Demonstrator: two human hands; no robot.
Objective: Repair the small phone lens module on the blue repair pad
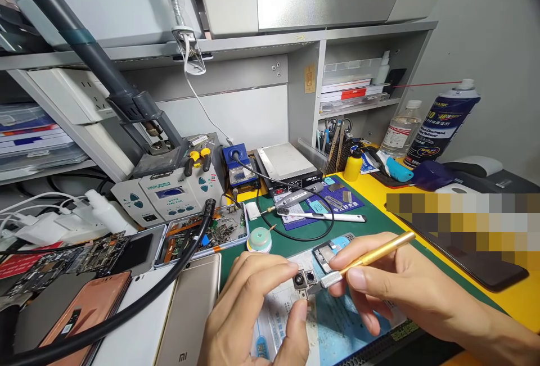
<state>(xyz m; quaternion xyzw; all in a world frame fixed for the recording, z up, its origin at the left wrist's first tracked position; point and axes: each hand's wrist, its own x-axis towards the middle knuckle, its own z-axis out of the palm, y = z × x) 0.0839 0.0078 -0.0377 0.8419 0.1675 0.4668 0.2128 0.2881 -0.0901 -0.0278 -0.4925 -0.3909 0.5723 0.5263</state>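
Observation:
Between its thumb and index finger, my left hand (248, 310) grips a small phone camera module (300, 280) with two dark square parts and a metal frame. My right hand (396, 279) holds a hobby knife (382, 252) like a pen; it has a gold handle and a knurled silver collar. The knife's blade points left and meets or nearly meets the module's right side; I cannot tell if they touch. Just behind the right fingertips is a small dark-framed metal part (324, 257). Both hands are above a blue-and-white printed sheet (341, 321).
Phones (192, 304) and a tray of circuit boards (206, 231) are at left, crossed by a thick black hose (139, 318). Behind the hands are a small round tub (259, 239), a white brush (324, 216) and a soldering iron (295, 198). A spray can (441, 124) stands at right.

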